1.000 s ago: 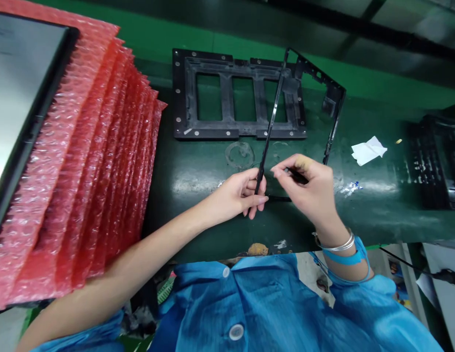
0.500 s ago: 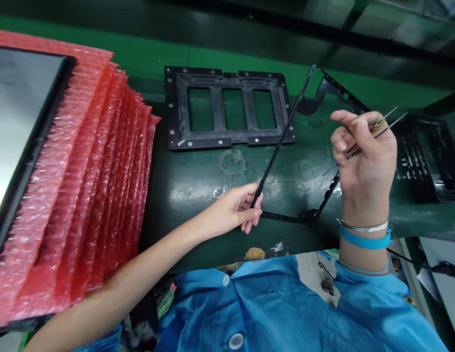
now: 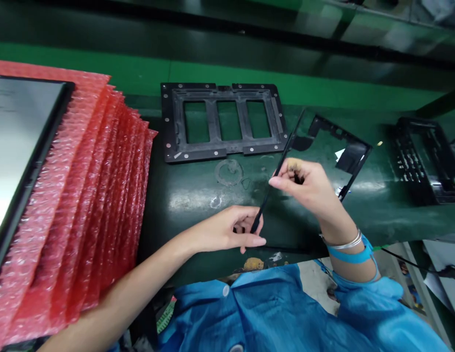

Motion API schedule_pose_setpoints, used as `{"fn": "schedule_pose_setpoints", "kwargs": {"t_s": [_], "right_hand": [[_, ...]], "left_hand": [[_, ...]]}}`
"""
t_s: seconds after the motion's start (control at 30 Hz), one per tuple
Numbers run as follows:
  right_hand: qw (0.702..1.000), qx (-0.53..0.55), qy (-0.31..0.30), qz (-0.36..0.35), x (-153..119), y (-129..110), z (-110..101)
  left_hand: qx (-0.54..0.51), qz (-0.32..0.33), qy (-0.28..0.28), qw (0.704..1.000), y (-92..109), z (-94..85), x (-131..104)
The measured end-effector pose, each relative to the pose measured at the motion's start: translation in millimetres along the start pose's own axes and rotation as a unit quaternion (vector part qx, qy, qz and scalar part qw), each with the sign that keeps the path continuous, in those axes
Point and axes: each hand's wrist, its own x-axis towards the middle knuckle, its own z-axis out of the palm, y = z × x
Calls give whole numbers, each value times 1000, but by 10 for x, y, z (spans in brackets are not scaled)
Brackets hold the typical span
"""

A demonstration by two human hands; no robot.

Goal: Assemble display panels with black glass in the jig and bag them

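Note:
A thin black plastic frame (image 3: pixel 266 201) is held tilted above the bench, its long side bar running up and away from me. My left hand (image 3: pixel 244 227) is closed around the near end of that bar. Farther up the same bar, my right hand (image 3: pixel 304 183) pinches it between thumb and fingers. The frame's far side and right corner show beyond my right hand, with a small white patch by the corner. No tweezers show now; whether they are tucked in my right hand I cannot tell.
Behind the held frame lies a black fixture plate (image 3: pixel 223 149) with three rectangular openings. At left stands a stack of red bubble-wrap sheets (image 3: pixel 102 195) with a dark-edged screen panel (image 3: pixel 25 142) on top. Black slotted parts (image 3: pixel 425 161) sit at right on the green bench (image 3: pixel 191 190).
My right hand has come down and left from the right side onto the frame's bar. The tweezers seen in it earlier are out of sight. My left hand keeps its hold, slightly lower.

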Motion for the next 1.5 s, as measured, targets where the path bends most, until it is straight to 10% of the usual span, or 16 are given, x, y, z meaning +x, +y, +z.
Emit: {"fn": "schedule_pose_setpoints", "kwargs": {"t_s": [0.17, 0.43, 1.0, 1.3, 1.5], "right_hand": [[995, -22, -94, -2, -81, 46, 177], [990, 5, -141, -4, -33, -8, 89], [967, 153, 191, -68, -81, -2, -436], [990, 132, -58, 2, -80, 12, -153], [977, -204, -63, -25, -126, 57, -32]], "left_hand": [[-75, 44, 120, 989, 14, -41, 20], [-96, 10, 87, 991, 3, -37, 20], [-83, -7, 69, 994, -12, -22, 21], [-103, -10, 47, 994, -57, -27, 60], [-106, -7, 56, 993, -48, -11, 70]]}}
